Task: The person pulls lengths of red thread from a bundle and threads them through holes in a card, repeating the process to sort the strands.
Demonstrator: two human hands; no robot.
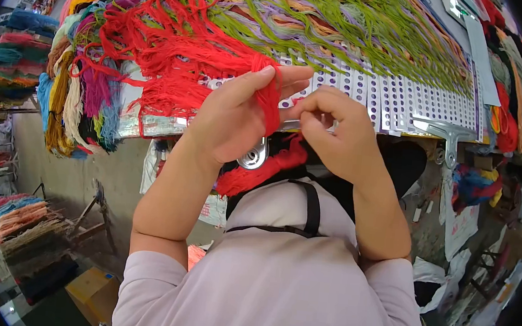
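1. Background: a worktable [151, 126] heaped with coloured skeins [78, 101].
2. My left hand [230, 119] closes around the red yarn [178, 48], keeping its strands bunched.
3. My right hand [338, 139] pinches a strand beside the perforated card [405, 98].

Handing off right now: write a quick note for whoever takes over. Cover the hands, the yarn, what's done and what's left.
Left hand: shut on the red yarn, with a hank draped over its fingers.
Right hand: fingertips pinched shut just beside that hank; what they grip is too small to tell.
The perforated card lies ahead, with a metal clip at its near edge.
Done: green yarn is spread across the card's far part.
Left: the near rows of holes look bare.
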